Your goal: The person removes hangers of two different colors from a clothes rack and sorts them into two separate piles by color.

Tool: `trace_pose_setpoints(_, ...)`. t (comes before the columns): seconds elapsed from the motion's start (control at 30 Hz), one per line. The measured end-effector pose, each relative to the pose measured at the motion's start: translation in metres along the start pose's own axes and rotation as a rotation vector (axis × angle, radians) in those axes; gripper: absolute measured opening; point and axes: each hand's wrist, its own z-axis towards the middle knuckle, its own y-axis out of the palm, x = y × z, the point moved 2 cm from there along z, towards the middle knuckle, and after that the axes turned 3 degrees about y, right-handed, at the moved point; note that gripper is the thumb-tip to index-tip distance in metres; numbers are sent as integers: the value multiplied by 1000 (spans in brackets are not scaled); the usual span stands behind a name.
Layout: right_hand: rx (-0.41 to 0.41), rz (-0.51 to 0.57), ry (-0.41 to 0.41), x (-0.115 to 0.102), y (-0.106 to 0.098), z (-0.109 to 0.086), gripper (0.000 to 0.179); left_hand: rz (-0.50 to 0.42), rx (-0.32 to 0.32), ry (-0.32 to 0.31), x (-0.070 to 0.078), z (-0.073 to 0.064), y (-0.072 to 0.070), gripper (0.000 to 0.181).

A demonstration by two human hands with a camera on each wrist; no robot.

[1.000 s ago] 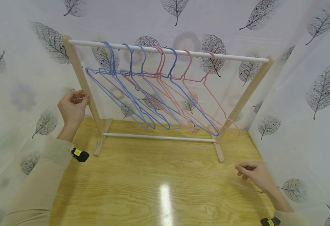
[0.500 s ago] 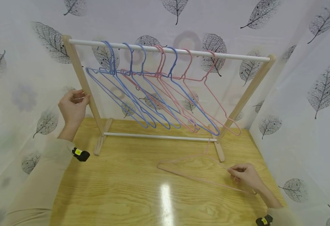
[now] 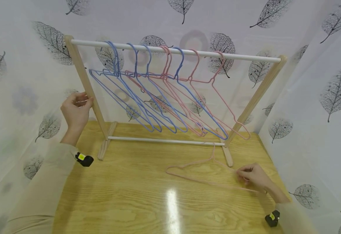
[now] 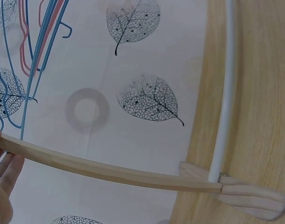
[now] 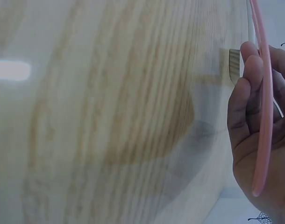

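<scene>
My left hand pinches the left wooden upright of a clothes rack between thumb and fingers, at about mid-height. Out over the table on the right, my right hand pinches one sloping side of a pink clothes hanger. Its hook points toward the rack's lower white bar, overlapping it in the head view. In the right wrist view the pink hanger passes in front of curled fingers. Several blue hangers and pink hangers hang by their hooks from the rack's white top rail.
The rack stands on wooden feet near the back of a wood-grain table. Its right upright leans outward in view. A pale curtain printed with leaves closes off the back and both sides.
My right hand has moved left and slightly up with the pink hanger, which was largely blurred a second ago. My left hand keeps its place on the upright, and the hanging hangers stay put.
</scene>
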Motion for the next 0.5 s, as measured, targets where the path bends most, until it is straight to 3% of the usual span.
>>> trace_pose_setpoints(0.2,-41,0,60,4,-7,10,30,5,-2,-7,1,0,1,26)
trace_pose_setpoints(0.5,-104,23,87,12,-15,21,34,-5,0,2,0,0,2,26)
